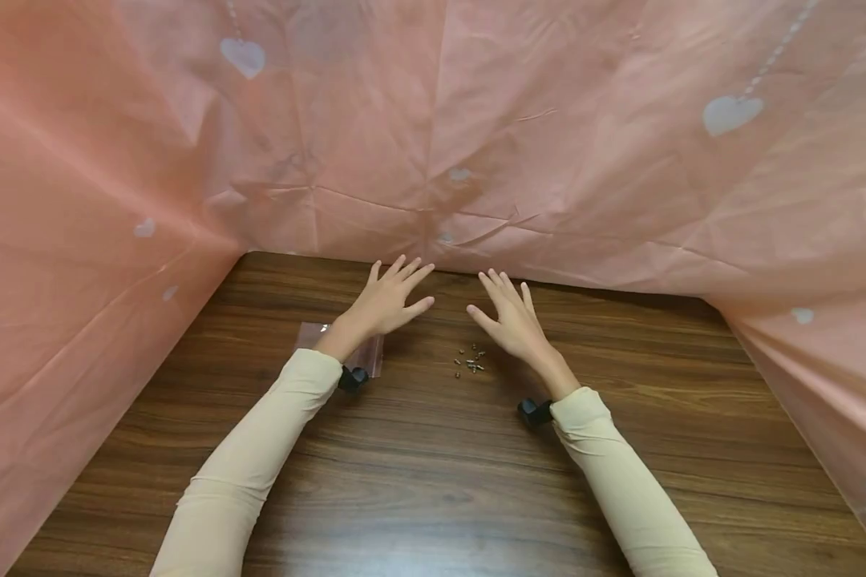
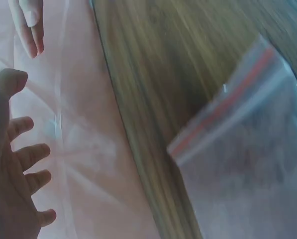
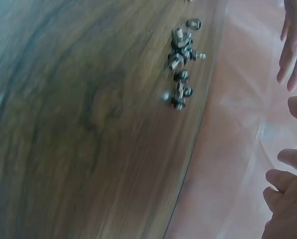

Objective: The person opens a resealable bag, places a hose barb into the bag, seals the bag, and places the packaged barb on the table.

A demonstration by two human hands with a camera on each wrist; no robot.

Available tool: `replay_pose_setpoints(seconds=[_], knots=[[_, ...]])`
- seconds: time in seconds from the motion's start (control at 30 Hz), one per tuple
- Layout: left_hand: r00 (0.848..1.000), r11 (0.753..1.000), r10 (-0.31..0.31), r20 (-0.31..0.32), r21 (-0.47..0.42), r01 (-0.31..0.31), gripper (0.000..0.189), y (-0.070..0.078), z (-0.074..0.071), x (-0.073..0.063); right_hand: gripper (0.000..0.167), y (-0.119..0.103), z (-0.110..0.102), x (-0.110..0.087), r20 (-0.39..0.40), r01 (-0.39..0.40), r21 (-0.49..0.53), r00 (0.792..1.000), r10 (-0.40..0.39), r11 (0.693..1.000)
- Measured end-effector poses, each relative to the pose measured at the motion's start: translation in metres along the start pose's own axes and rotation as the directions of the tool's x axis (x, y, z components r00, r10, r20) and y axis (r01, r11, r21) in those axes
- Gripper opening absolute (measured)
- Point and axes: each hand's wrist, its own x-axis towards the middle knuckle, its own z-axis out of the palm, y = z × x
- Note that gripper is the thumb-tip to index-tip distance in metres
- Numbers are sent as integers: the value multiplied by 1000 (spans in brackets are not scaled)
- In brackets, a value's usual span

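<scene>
Several small metal pieces, like screws or connectors [image 1: 471, 365], lie loose in a cluster on the wooden table; the right wrist view shows them shiny and silvery [image 3: 180, 52]. My left hand [image 1: 384, 306] is spread with its fingers straight, over the table's far part and holding nothing. Under the left wrist lies a clear zip bag [image 1: 370, 358] with a red strip [image 2: 223, 107] along its mouth, partly hidden by the forearm. My right hand [image 1: 514, 322], fingers extended and holding nothing, is just right of and beyond the metal pieces.
The brown wooden table [image 1: 418, 457] meets a pink sheet [image 1: 375, 144] with pale hearts, which rises at the back and both sides. A black wrist camera [image 1: 352, 378] sits at the left wrist, another black camera [image 1: 532, 412] at the right.
</scene>
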Motion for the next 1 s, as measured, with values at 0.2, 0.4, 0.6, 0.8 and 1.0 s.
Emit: replay_pose_setpoints(seconds=[0.2,0.4,0.6,0.8,1.0], knots=[[999,999,24,-29,-20,-25,70,-14,-14,-11,69,-12,2,2,8,54,36,998,-55,998],[998,997,38,-48,-69,-42,68,-28,-21,-21,66,-24,2,6,37,100,59,994,-102,993],[999,995,35,-19,-96,-36,68,-40,-21,-28,64,-32,0,7,52,135,69,989,-139,988],[999,991,54,-11,-120,-54,64,-51,-18,-36,61,-40,-1,7,62,169,70,983,-173,983],[997,989,76,11,-130,-74,62,-56,-11,-44,59,-44,-2,4,78,211,40,974,-213,977]])
